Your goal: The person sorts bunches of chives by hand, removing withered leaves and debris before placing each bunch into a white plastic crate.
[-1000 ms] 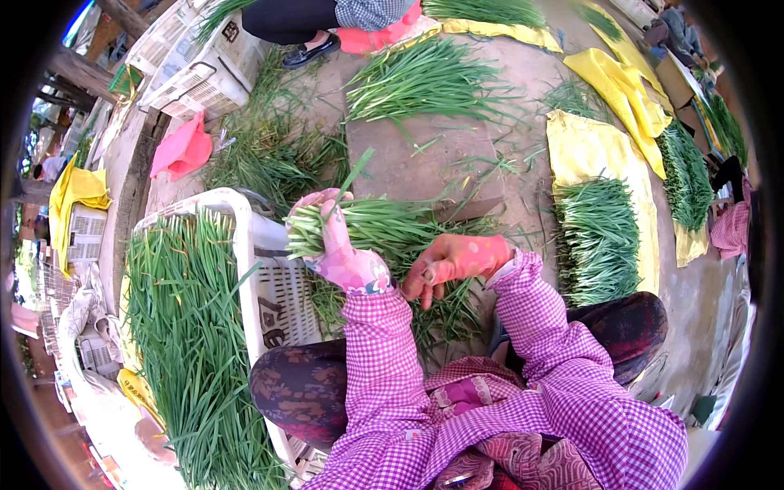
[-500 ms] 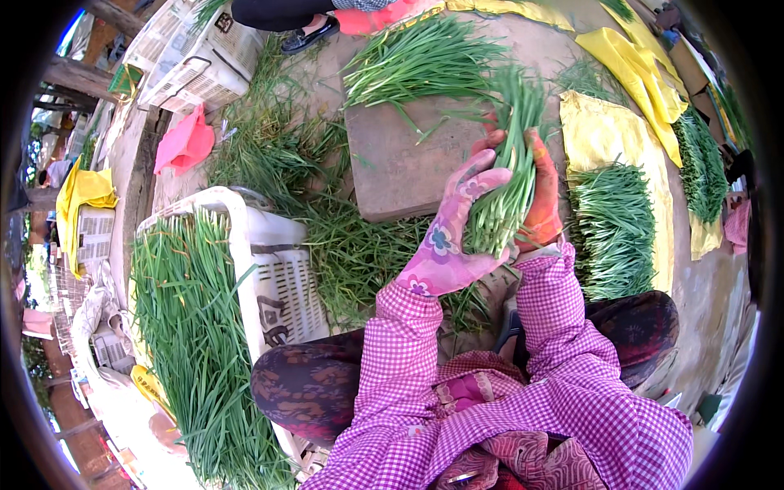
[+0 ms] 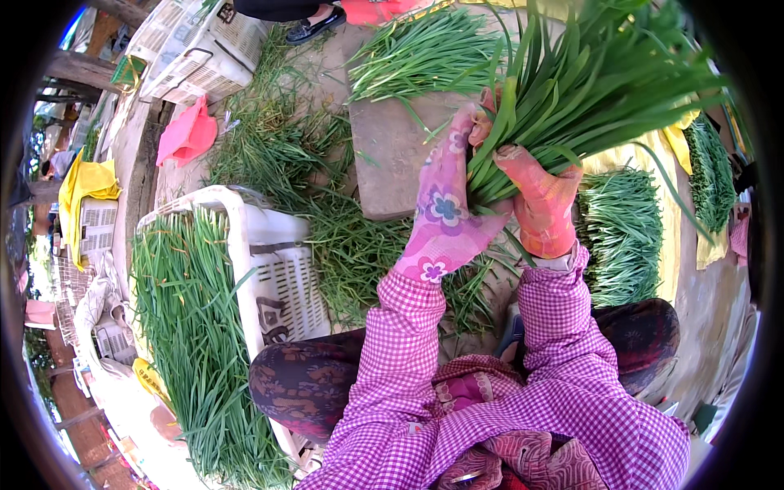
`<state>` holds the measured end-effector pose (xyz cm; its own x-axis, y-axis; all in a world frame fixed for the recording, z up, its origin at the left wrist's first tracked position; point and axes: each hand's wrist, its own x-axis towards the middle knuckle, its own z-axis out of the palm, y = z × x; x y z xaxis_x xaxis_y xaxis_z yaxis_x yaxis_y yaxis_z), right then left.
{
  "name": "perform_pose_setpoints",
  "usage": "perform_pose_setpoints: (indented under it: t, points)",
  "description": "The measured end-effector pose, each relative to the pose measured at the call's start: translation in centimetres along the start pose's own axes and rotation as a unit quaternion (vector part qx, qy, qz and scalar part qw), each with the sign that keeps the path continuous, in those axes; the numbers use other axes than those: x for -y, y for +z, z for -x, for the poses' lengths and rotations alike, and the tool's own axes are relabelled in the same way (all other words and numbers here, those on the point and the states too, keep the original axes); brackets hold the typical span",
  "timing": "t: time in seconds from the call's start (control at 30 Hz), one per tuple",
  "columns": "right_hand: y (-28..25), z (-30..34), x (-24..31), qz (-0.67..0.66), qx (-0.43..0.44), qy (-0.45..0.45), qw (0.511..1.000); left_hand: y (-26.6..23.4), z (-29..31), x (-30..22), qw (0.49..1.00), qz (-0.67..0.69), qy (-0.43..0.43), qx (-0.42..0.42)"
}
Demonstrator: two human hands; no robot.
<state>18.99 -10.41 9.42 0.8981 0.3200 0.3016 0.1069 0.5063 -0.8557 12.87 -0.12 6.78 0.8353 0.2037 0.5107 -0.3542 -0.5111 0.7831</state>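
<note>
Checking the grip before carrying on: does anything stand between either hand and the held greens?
Only gloves: the left hand and right hand both grip the held greens, with nothing else visible in between.

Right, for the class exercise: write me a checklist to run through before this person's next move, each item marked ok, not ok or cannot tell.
1. Left hand on the bundle of long green leaves: ok, gripping its left side.
2. Right hand on the bundle: ok, thumb across the near side.
3. Leaf tips gathered together: not ok, they fan out widely and one strand droops at the right.
4. Lower ends of the bundle level: cannot tell, the gloved hands largely hide them.
5. Flat slab bare: not ok, another leaf pile lies over its far end.
6. White crate free of leaves: not ok, leaves fill it.
</note>
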Motion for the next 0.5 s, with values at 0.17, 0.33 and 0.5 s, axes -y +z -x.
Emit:
perform_pose_setpoints:
  t: [0.17, 0.33, 0.5]
  points:
    - [0.7, -0.7, -0.6, 0.062, 0.015, 0.049, 0.997, 0.1, -1.9, 2.7, 1.000, -0.004, -0.024, 0.003]
    - [0.2, -0.2, -3.5, 0.071, 0.032, 0.173, 0.982, 1.2, 0.2, 6.2, 0.990, -0.046, -0.131, -0.003]
    - [0.4, -0.3, -2.7, 0.124, 0.030, 0.130, 0.983, 2.4, -0.1, 5.4, 0.992, -0.040, -0.117, -0.035]
